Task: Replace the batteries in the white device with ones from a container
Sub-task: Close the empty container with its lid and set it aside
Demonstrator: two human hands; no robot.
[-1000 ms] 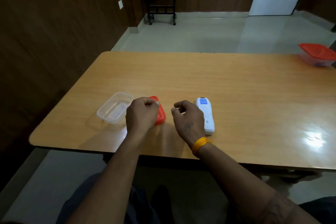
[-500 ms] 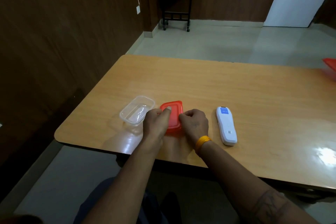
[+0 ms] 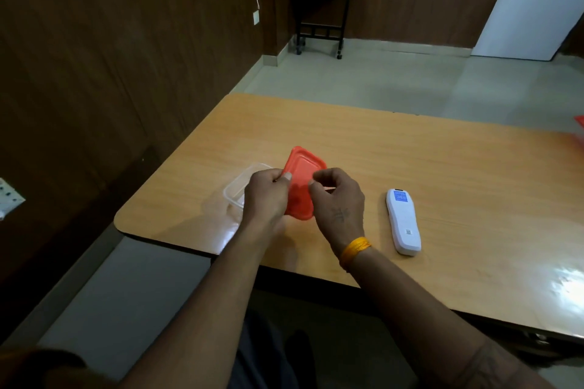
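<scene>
Red lid (image 3: 304,181), flat on bench (image 3: 442,167) 0.5 s ago, is now tilted up beside clear container (image 3: 234,191); left hand (image 3: 267,199) fingers clamped on it, right hand (image 3: 338,199) fingers curled at its edge; white device (image 3: 403,221) untouched, just right; prob. lid is being refitted

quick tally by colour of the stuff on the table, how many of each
red: 2, the red lid held in both hands, and a red thing cut off at the table's right edge
clear: 1, the clear container
white: 1, the white device
total: 4
</scene>
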